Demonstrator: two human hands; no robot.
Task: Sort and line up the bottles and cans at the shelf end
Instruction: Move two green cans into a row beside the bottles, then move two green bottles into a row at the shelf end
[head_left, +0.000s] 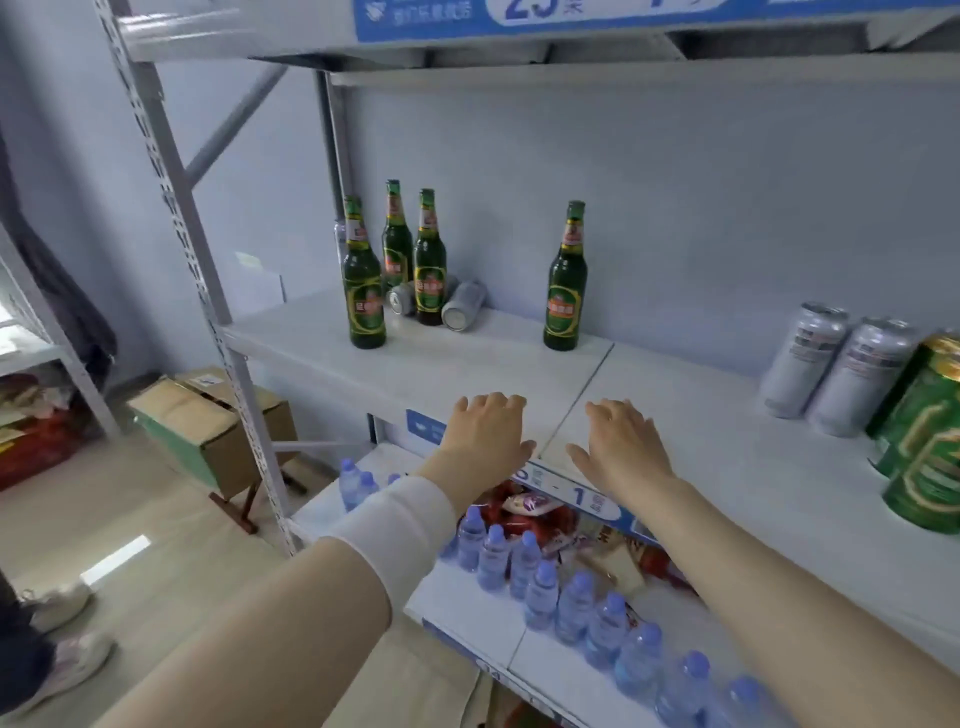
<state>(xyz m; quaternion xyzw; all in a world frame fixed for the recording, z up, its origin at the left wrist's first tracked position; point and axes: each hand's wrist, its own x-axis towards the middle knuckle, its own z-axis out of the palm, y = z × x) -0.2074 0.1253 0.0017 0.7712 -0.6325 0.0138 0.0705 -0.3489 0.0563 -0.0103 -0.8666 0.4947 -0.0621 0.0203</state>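
Observation:
Three green beer bottles (363, 280) stand clustered at the left end of the white shelf (467, 364), and a fourth green bottle (566, 280) stands alone further right. Silver cans (464, 305) lie on their sides behind the cluster. At the right, two silver cans (836, 369) stand upright beside green cans (924, 441). My left hand (485, 431) and my right hand (621, 447) hover flat and empty over the shelf's front edge, well short of all the bottles.
The lower shelf holds a row of small water bottles (571, 597) and red snack packs (524, 509). The perforated metal upright (208, 291) bounds the shelf at the left. Cardboard boxes (208, 415) sit on the floor beyond it.

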